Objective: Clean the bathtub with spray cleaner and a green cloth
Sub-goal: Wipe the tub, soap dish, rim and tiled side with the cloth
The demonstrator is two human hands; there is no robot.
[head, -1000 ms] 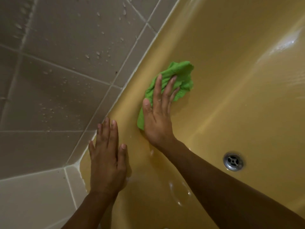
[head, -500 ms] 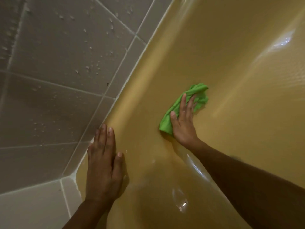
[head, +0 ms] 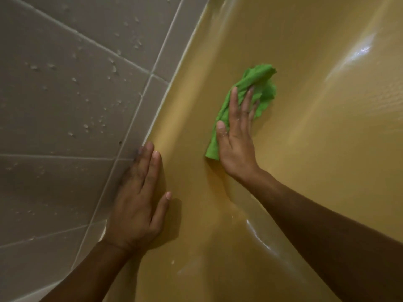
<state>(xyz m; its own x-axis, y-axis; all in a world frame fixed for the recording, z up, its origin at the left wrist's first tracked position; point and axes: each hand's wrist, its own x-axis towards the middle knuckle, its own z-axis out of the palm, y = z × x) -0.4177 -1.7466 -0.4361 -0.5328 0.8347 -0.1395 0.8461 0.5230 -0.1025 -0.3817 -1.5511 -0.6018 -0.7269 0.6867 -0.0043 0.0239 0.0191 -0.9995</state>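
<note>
Bathtub (head: 305,149) glossy, smooth, wet sheen; green cloth (head: 250,88) soft, crumpled; wall tiles (head: 65,94) matt, droplet-speckled.

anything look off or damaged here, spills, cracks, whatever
Nothing looks damaged or askew. Water droplets bead on the grey tiles, and the yellow bathtub has a wet sheen below the right hand, which presses the green cloth against it.

The right hand (head: 236,149) hides part of the green cloth (head: 257,81), and the left hand (head: 135,203) blurs at its outer fingers.
</note>
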